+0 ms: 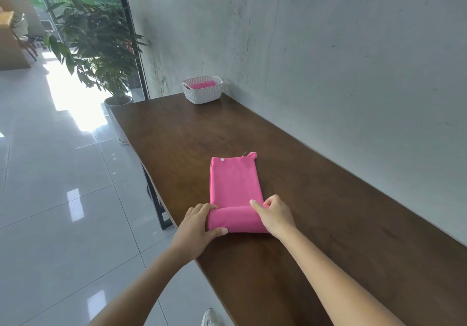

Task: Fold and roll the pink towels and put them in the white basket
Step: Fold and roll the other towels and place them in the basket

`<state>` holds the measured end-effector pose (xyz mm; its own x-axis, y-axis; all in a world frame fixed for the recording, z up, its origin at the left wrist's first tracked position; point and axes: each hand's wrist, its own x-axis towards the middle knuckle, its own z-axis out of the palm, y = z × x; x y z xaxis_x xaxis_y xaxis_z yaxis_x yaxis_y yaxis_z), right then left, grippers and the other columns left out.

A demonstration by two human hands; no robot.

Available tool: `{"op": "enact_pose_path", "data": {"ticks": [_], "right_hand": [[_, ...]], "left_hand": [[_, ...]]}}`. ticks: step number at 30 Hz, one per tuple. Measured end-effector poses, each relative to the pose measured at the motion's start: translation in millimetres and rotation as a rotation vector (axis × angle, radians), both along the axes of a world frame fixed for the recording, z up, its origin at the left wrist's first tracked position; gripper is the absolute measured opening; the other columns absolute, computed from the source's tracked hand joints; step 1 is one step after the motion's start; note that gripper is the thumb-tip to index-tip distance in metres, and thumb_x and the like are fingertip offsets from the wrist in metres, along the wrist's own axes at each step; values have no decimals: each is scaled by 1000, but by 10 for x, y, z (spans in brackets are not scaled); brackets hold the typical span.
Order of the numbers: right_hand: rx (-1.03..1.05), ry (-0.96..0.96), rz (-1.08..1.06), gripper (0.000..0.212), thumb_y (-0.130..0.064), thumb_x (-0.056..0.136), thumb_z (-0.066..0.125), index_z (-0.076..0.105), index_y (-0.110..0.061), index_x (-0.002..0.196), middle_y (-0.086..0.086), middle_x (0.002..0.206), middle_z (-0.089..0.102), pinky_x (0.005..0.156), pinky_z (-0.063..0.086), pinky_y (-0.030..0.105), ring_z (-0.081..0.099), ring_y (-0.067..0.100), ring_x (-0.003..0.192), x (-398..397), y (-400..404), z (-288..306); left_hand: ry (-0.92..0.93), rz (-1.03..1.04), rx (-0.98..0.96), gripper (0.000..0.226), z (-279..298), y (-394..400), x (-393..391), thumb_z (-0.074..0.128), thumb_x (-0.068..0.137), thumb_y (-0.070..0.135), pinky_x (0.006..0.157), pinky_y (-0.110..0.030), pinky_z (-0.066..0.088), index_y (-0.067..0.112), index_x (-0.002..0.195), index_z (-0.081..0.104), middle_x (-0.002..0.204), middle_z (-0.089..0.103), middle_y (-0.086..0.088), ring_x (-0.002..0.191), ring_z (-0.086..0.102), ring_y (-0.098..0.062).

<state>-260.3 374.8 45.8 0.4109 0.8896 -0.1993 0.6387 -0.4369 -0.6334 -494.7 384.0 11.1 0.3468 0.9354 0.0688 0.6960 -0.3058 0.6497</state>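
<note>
Rolling stage. We see the folded pink towel (235, 186) lying flat on the wooden table (328, 212), its near end already rolled. The left hand (199, 227) and right hand (275, 215) each curl round one end of the roll. We judge uneven pressure the chief risk — the roll could skew or loosen before reaching the white basket (202, 95), well apart at the table's far end.

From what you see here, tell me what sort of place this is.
Probably an office or cafe lobby, not a home: a bare concrete wall, glossy tiled floor, a big potted plant by glass doors, and chairs further back.
</note>
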Motion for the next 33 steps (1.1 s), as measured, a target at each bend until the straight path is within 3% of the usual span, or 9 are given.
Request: {"op": "enact_pose_path", "data": {"ticks": [5, 9, 13, 18, 21, 24, 26, 30, 33], "right_hand": [[187, -64, 157, 37, -60, 98, 47, 54, -26, 108, -6, 114, 52, 72, 45, 24, 55, 8, 95, 59, -290, -75], [195, -71, 277, 57, -70, 95, 40, 51, -28, 132, -11, 128, 48, 77, 46, 16, 54, 6, 110, 141, -526, -186], [205, -55, 312, 75, -80, 88, 33, 46, -31, 143, -15, 136, 46, 91, 46, 21, 51, 5, 121, 167, -720, -269], [232, -42, 310, 75, -90, 82, 28, 47, -33, 128, -15, 124, 52, 76, 54, 20, 56, 3, 107, 166, -724, -291], [234, -40, 319, 70, -91, 81, 27, 45, -34, 117, -14, 116, 55, 64, 51, 18, 58, 2, 99, 156, -664, -269], [191, -37, 321, 62, -84, 85, 30, 45, -30, 111, -12, 110, 58, 63, 46, 17, 58, 3, 94, 146, -581, -224], [154, -36, 327, 57, -80, 86, 31, 46, -28, 104, -9, 100, 59, 61, 44, 20, 56, 4, 86, 144, -516, -176], [80, 26, 326, 56, -79, 87, 33, 46, -25, 92, -8, 77, 54, 68, 41, 29, 50, 10, 71, 164, -401, -93], [-18, 56, 329, 54, -77, 91, 37, 44, -24, 82, -7, 74, 50, 66, 37, 31, 47, 12, 69, 181, -305, -23]], "left_hand": [[65, -91, -137, 74, 118, 127, -65, 47, 71, 86, 87, -27, 43, 32, 121, 54, 107, 56, 13, 105, 47, -10], [-14, -150, -257, 55, 223, 125, -99, 57, 79, 74, 70, -18, 46, 29, 109, 58, 100, 62, 12, 91, 61, -11], [-86, -138, -415, 56, 254, 50, -138, 54, 80, 71, 76, -22, 53, 26, 112, 60, 104, 68, 10, 94, 66, -11], [-142, -60, -468, 63, 245, -35, -116, 54, 79, 71, 76, -23, 56, 25, 121, 55, 110, 66, 8, 99, 65, -12], [-263, 56, -366, 58, 151, -115, -67, 60, 80, 69, 78, -27, 60, 31, 124, 51, 114, 59, 9, 99, 63, -13], [-358, 165, -203, 51, 33, -198, -57, 66, 81, 61, 76, -22, 56, 33, 121, 55, 114, 54, 12, 98, 60, -14], [-387, 160, -157, 54, -26, -224, -72, 68, 79, 62, 81, -26, 58, 34, 123, 57, 116, 56, 15, 100, 61, -13], [-375, 118, -162, 58, -23, -219, -94, 71, 78, 63, 83, -29, 59, 33, 124, 55, 118, 56, 16, 101, 62, -12], [-367, 114, -201, 60, 19, -187, -113, 67, 75, 75, 81, -30, 59, 30, 114, 58, 113, 60, 11, 97, 62, -14]]}}
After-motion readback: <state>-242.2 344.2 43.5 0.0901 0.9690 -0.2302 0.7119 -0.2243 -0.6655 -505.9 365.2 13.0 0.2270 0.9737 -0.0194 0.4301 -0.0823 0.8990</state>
